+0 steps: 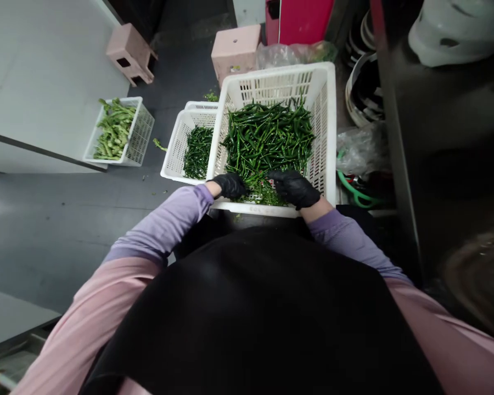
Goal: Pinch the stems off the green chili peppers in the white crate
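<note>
A large white plastic basket (331,137) stands in front of me, holding a heap of long green chili peppers (269,137). At its near end lies a pile of small green stems and bits (263,192). My left hand (231,185), in a black glove, is closed at the left side of this pile. From the right, my right hand (294,188), also black-gloved, reaches over the pile with its fingers curled together. Whatever is between the fingers of either hand is too small or hidden to make out.
A smaller white basket (173,151) of green chilies stands against the large one's left side. Farther left, another basket (138,140) holds pale green vegetables. Pink stools (236,49) stand behind. A dark counter (428,109) runs along the right, beside plastic bags (364,151).
</note>
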Demonstrator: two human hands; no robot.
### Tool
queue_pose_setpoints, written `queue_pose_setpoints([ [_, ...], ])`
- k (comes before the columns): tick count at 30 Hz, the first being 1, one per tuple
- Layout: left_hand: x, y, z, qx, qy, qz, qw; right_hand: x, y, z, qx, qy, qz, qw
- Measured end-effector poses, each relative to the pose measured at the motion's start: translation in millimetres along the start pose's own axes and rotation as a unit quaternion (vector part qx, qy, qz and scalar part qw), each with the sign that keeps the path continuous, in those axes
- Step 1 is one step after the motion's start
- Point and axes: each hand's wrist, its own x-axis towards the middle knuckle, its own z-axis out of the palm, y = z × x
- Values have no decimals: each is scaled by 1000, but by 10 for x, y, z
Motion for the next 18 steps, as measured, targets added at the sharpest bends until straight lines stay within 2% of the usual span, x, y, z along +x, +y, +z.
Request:
queue_pose_setpoints([
  [3, -172, -72, -95, -155, 39, 18, 987, 38, 17, 99, -18, 15, 11, 1000],
  [6, -149, 61, 20, -230, 130, 64, 962, 73, -4, 204, -5, 18, 28, 999],
  [9, 9, 255, 166, -213, 195, 87, 954, 96, -19, 211, 39, 27, -5, 999],
  [12, 138, 339, 164, -160, 203, 118, 959, 135, -2, 115, 32, 51, -55, 997],
  [16, 166, 272, -15, -118, 188, 136, 966, 230, 52, -98, -106, 101, -140, 979],
  [18, 146, 228, -92, -144, 213, 150, 955, 277, 77, -195, -186, 82, -178, 963],
])
